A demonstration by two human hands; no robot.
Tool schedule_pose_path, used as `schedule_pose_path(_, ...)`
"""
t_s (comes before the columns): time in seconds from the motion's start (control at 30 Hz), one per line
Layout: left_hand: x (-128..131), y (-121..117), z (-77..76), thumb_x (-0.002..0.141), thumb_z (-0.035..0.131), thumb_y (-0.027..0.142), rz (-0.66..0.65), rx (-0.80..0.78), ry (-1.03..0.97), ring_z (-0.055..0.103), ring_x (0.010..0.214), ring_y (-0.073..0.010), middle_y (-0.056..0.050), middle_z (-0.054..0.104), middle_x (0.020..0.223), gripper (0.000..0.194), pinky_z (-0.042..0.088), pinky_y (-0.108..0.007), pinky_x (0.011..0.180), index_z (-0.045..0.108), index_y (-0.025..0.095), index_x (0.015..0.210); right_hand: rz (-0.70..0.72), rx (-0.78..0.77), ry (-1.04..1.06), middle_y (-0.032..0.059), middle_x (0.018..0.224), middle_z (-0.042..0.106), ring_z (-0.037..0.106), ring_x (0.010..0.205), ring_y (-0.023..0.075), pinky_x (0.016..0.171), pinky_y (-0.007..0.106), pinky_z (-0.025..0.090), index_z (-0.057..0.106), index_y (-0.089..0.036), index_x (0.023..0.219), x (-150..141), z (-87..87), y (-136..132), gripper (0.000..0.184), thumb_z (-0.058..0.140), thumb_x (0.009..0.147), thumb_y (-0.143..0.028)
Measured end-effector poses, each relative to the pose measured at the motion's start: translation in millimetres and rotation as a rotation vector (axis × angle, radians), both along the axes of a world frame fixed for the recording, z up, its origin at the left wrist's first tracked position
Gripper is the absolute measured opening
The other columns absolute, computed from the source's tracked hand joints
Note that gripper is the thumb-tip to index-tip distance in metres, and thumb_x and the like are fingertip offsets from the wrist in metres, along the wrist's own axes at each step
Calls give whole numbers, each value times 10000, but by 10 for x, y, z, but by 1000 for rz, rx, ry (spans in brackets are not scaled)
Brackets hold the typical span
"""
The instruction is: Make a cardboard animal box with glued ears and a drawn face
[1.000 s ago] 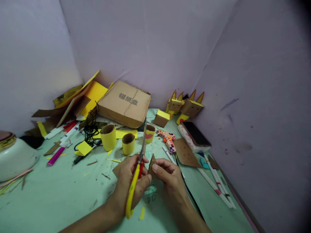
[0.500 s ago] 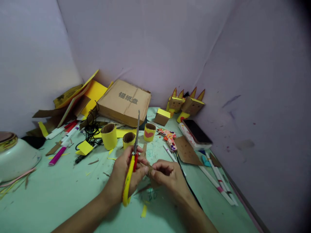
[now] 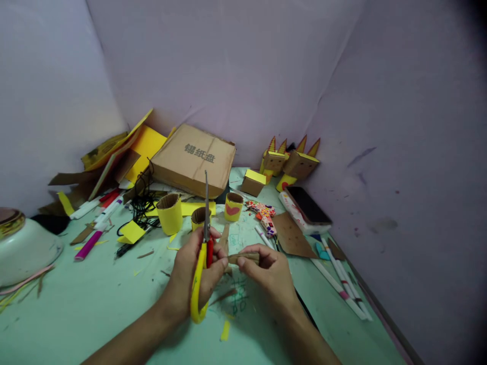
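Observation:
My left hand is closed around a pair of scissors with yellow and red handles, its blades pointing up and away from me. That hand's thumb and fingertips also meet the left end of a small brown cardboard strip. Its other end is pinched between the thumb and fingers of my right hand. Just beyond my hands stand yellow-covered cardboard tubes: a large one, a smaller one partly hidden by the blades, and one with a red heart.
A flat cardboard box lies at the back, with yellow and brown sheets to its left. Two cardboard figures with pointed ears stand back right, behind a phone. Markers and a glue gun lie around. A white bowl sits left.
The cardboard strip has turned and now lies nearly level between my fingertips, more of it showing. My right hand has shifted slightly right, and the scissors have tilted more upright.

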State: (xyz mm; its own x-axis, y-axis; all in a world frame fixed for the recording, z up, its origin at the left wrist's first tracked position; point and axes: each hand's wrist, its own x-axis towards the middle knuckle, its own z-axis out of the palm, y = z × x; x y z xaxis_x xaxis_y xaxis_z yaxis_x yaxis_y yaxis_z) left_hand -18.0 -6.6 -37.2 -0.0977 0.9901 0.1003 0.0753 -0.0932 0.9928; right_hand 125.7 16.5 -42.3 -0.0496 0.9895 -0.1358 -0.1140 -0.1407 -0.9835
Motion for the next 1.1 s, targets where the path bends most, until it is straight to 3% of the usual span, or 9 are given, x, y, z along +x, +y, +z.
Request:
schedule_pose_path(0.2,86,-37,17,696,598,162,51,31,-36,473,449,-67,81,531,649,299,401,-172,409,419,227,928,30,-4,288,7,614,666,552,523,103,524,207,467,715,-152,684,2,-167,15,217,807,568,-312)
schedule_pose_path(0.37,118,-44,21,691,599,171,84,17,-74,472,442,-62,73,524,673,304,402,-184,417,411,220,925,56,-125,478,-32,524,587,507,463,63,466,156,456,691,-128,637,-25,-128,3,275,861,510,-303)
schedule_pose_path(0.53,107,-49,-38,732,579,139,59,96,-24,499,514,-68,76,515,690,269,430,-168,464,415,232,924,91,-214,522,-2,575,653,599,498,83,397,118,453,652,-124,637,-30,-49,-23,312,870,515,-311)
schedule_pose_path(0.63,97,-47,-67,738,585,121,62,159,26,542,597,-85,71,521,710,272,476,-178,548,425,236,926,116,-250,542,42,633,703,660,547,104,454,115,500,652,-108,657,-6,-42,-17,315,872,527,-292)
schedule_pose_path(0.83,110,-27,-49,710,594,110,91,170,67,541,596,-88,72,524,692,284,464,-170,554,438,234,912,141,-323,625,22,641,712,678,579,92,554,110,547,678,-112,666,35,-78,17,291,884,505,-240)
schedule_pose_path(0.97,75,-2,-53,730,581,118,77,175,200,558,595,-91,71,547,696,268,466,-175,567,440,234,927,111,-298,617,11,613,703,668,546,86,547,111,555,682,-112,658,44,-76,33,289,890,494,-227)
schedule_pose_path(1.1,-52,0,-16,822,507,184,1,247,428,550,559,-107,59,573,685,163,452,-199,558,464,235,972,-29,-233,644,-23,602,696,675,554,85,554,104,563,680,-130,646,124,-56,87,318,908,434,-195)
